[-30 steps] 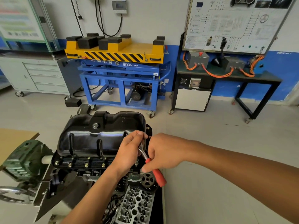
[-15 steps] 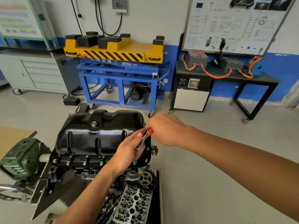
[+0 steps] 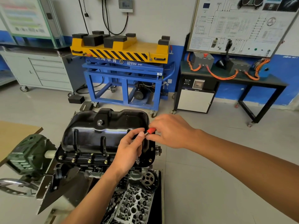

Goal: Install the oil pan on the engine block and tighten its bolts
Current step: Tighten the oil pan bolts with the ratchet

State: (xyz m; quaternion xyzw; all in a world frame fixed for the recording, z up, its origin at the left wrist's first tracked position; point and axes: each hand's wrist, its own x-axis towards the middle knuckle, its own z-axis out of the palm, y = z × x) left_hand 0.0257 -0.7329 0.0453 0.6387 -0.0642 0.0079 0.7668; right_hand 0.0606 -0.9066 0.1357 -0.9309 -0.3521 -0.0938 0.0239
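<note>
**Both grips closed at the near right corner**

Your oil pan (image 3: 97,136) sits upturned on the engine block (image 3: 97,167). It is glossy black pressed metal with a lumpy, ribbed shell, and its hollow faces down, so nothing of its inside shows. Brass-coloured bolts (image 3: 89,161) dot the near flange. Your right hand (image 3: 169,131) clasps the ratchet (image 3: 150,131) by its red handle, just past the pan's right edge. Your left hand (image 3: 129,149) curls round its steel head above the flange's near right corner, where a socket (image 3: 137,160) meets the rim. A green cast housing (image 3: 27,156) stands left of the block, and a bare metal cylinder head (image 3: 134,206) lies below. Across the floor stand a yellow-topped blue lift table (image 3: 123,49) and a grey drawer cabinet (image 3: 48,71) with its drawers closed.
</note>
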